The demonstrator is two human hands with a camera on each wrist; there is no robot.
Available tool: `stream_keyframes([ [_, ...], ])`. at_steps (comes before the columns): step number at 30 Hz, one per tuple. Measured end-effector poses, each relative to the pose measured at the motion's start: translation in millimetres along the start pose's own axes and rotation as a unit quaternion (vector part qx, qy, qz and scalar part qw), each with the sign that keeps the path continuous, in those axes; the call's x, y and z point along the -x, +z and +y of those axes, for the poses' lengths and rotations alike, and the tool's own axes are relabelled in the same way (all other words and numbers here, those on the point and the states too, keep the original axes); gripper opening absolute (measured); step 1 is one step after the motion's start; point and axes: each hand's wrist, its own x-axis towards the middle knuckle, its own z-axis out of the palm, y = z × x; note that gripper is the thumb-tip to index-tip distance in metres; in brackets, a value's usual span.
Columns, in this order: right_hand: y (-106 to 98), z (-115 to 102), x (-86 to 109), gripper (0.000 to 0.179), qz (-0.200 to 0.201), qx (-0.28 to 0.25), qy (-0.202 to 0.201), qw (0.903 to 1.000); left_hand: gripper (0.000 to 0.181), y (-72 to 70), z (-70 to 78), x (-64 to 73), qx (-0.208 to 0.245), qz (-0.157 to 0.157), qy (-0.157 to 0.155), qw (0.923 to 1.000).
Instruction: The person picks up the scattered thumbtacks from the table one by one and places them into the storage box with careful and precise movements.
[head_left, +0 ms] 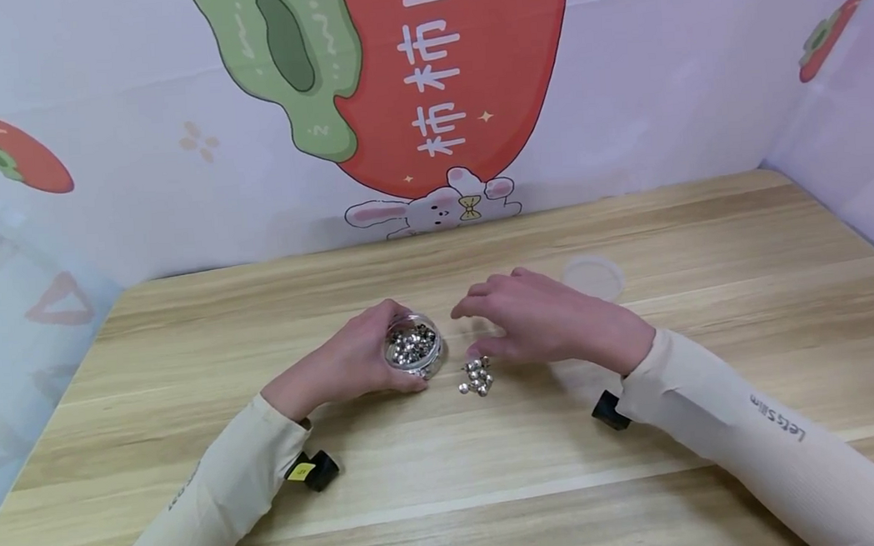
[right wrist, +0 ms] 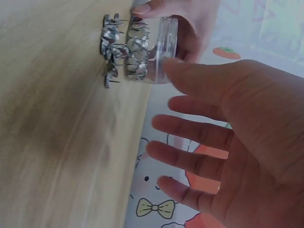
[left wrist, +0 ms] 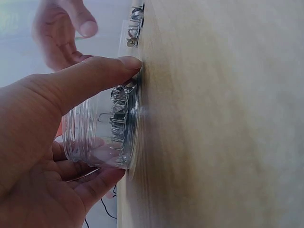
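My left hand (head_left: 363,354) grips a round clear plastic jar (left wrist: 80,128) standing on the wooden table, thumb on the near side and fingers around the far side. Silver thumbtacks (head_left: 413,344) fill the lower part of the jar, whose top is uncovered. Just right of the jar lies a small heap of loose thumbtacks (head_left: 477,377). Over and behind that heap hovers my right hand (head_left: 533,317), its fingers spread and relaxed with nothing between them. The right wrist view shows its bare palm (right wrist: 256,156) and parted fingers beside the jar.
A round translucent lid (head_left: 593,277) lies flat behind my right wrist. The wooden table (head_left: 421,508) ends at the back against a printed cloth (head_left: 658,84) with persimmon and rabbit drawings. Black wrist cameras (head_left: 320,470) sit under both sleeves.
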Motion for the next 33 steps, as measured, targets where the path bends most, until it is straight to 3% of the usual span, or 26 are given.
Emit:
stream_keyframes([
  [10,10.7,0.6,-3.1,0.006,-0.039,-0.005,-0.015,0.9991,0.077,-0.1,-0.6,0.0,0.003,0.000,0.000,1.0000],
  [22,16.1,1.4,-4.9,0.010,-0.047,0.009,-0.006,0.9988,0.076,0.0,-0.8,0.1,0.002,0.001,0.000,1.0000],
  [27,9.9,1.6,-2.4,0.009,-0.026,0.008,-0.010,0.9996,0.076,0.7,-0.6,-0.1,-0.003,0.001,0.001,1.0000],
  [33,-9.4,1.6,4.5,0.009,0.041,0.008,-0.021,0.9989,0.076,0.3,0.3,0.5,-0.001,0.002,-0.001,1.0000],
])
